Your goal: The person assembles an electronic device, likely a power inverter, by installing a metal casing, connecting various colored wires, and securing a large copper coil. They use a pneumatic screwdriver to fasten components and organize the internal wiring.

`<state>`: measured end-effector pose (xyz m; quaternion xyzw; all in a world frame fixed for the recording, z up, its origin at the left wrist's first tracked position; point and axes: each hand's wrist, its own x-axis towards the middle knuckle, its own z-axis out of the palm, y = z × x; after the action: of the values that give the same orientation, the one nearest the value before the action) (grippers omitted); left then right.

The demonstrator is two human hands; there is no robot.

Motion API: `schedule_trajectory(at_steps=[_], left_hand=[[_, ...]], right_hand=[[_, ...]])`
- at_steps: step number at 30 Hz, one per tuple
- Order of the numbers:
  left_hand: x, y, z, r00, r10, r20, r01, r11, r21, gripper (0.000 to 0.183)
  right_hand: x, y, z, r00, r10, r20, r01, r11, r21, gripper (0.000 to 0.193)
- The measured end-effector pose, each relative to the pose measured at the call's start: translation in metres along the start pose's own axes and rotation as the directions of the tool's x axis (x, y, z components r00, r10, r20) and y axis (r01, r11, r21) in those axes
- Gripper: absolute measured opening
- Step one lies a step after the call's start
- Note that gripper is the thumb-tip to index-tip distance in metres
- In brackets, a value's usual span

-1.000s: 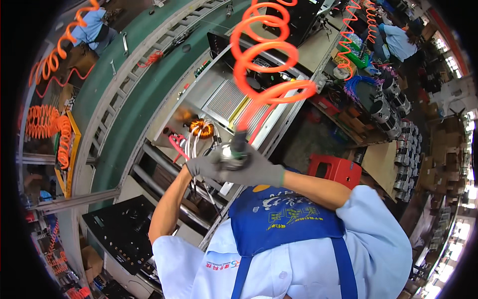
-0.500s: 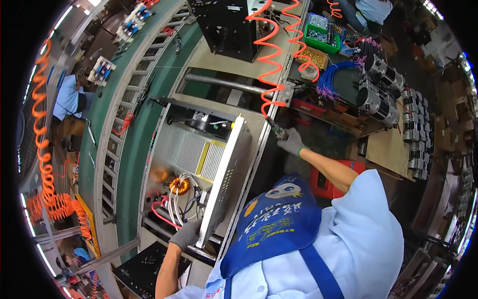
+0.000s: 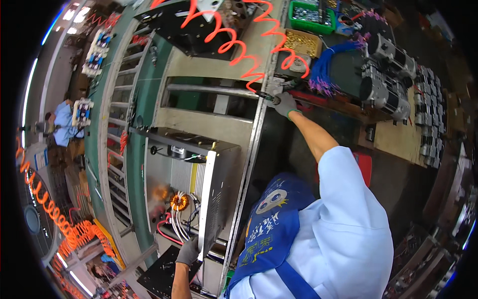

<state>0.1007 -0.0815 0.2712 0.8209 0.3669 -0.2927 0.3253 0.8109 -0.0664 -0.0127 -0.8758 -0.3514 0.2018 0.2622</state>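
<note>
My gloved left hand [image 3: 188, 251] is closed on the near end of an open metal case [image 3: 221, 192], by its white edge. Inside the case are a finned heatsink [image 3: 185, 175], a copper-wound ring coil [image 3: 179, 201], white wires and a red wire [image 3: 167, 233]. A dark fan stands at the case's far end. Out to the right, past the rail, my gloved right hand [image 3: 285, 105] is closed around an air tool [image 3: 268, 96], whose red coiled hose [image 3: 239, 55] runs up and away. The tool's tip is too small to make out.
A metal rail [image 3: 253, 149] edges the bench on my side. Beyond the case runs a green conveyor [image 3: 142, 107]. At far right are a green bin of screws [image 3: 312, 19], a box of brass parts [image 3: 301, 42], blue wires [image 3: 323, 70] and silver motors [image 3: 386, 92]. A black panel [image 3: 162, 271] lies near left.
The view has shifted. My right hand has carried the air tool farther forward along the rail, arm more stretched out. My left hand keeps its hold on the case.
</note>
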Motion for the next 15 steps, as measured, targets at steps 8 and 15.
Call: schedule_trajectory(at_steps=[8,15], left_hand=[[0.017,-0.024,-0.002,0.994,0.017,0.105,-0.038,0.98,0.196,0.029],[0.077,-0.038,-0.07,0.98,-0.17,0.104,0.157,0.98,0.122,0.057]], right_hand=[[-0.071,0.036,0.009,0.962,0.268,0.061,-0.274,0.945,0.18,0.026],[-0.27,0.161,0.027,0.896,0.369,0.246,-0.362,0.929,-0.072,0.032]])
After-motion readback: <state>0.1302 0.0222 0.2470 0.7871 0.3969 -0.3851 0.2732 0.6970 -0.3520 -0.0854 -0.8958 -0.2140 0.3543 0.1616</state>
